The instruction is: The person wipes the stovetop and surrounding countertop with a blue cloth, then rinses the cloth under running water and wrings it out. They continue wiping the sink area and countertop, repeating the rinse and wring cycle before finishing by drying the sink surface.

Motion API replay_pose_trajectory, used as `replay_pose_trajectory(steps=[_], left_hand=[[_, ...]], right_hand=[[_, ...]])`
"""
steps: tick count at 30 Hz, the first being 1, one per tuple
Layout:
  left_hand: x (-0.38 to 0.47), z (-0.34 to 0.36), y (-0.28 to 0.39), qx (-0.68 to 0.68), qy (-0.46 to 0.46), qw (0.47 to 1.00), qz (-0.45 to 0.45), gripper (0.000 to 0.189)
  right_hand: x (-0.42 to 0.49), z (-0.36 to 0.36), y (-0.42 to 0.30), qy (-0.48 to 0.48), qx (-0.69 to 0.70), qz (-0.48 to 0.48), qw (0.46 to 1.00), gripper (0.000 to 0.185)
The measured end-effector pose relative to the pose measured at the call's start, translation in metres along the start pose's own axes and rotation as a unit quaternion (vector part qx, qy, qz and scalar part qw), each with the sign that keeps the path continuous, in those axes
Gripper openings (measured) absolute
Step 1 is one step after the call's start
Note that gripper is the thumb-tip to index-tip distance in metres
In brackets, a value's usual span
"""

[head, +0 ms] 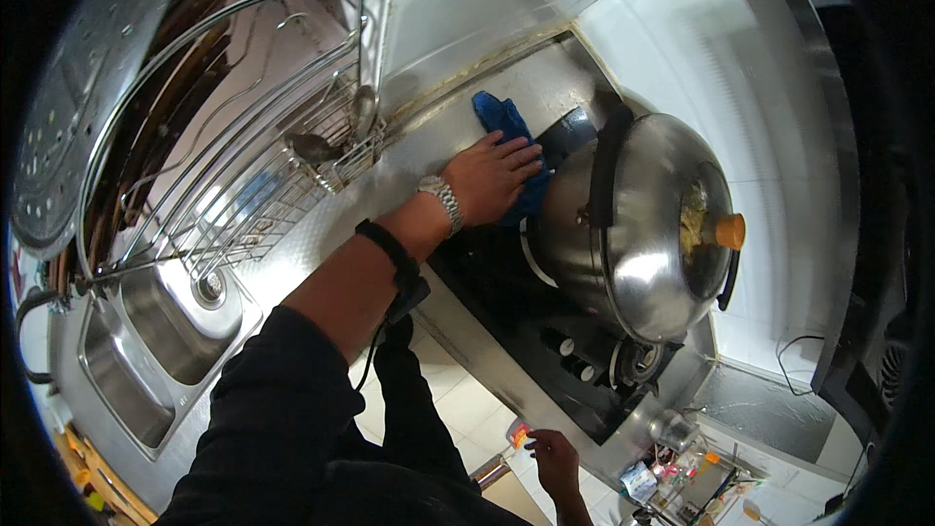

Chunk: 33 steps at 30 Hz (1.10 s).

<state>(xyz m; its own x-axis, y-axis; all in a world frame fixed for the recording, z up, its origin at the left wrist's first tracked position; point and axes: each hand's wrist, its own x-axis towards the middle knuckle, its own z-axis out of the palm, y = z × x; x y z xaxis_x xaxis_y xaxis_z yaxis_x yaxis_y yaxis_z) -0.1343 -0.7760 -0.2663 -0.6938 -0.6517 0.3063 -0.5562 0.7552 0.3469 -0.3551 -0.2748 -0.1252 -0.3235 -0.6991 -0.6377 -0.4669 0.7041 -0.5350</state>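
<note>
My left hand (pixel 491 179) lies flat on a bunched blue cloth (pixel 504 117), pressing it onto the steel counter at the gas stove's edge. The wrist carries a metal watch, and a black strap with a small device sits further up the forearm. Right beside the cloth stands a large steel pot (pixel 570 223) with a domed lid (pixel 650 234), a glass window and an orange-brown knob. At the lower right, my right hand (pixel 556 456) is low near the counter's front edge, its fingers at a small container (pixel 518 433) with a red-and-yellow label; it appears held.
The black gas hob (pixel 504 299) has knobs and a second burner (pixel 639 361). A wire dish rack (pixel 292 153) stands left, near a double steel sink (pixel 182 329). Jars and small items crowd a rack (pixel 679 475) at lower right. A range hood (pixel 825 124) overhangs the right.
</note>
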Motion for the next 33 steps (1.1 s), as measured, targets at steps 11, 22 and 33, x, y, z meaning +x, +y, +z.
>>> replay_pose_trajectory(steps=[11,22,33], left_hand=[[0.155,0.044,-0.06,-0.01,-0.008,0.997,0.08,0.051],[0.254,0.071,-0.09,0.098,0.132,0.983,-0.081,0.038],[0.128,0.017,-0.057,0.124,0.079,0.985,-0.088,0.02]], right_hand=[[-0.027,0.005,0.137,-0.033,0.243,0.052,0.968,0.033],[-0.053,0.008,0.141,0.035,0.182,0.046,0.982,0.024],[-0.062,0.028,0.104,0.036,0.064,-0.093,0.993,0.023]])
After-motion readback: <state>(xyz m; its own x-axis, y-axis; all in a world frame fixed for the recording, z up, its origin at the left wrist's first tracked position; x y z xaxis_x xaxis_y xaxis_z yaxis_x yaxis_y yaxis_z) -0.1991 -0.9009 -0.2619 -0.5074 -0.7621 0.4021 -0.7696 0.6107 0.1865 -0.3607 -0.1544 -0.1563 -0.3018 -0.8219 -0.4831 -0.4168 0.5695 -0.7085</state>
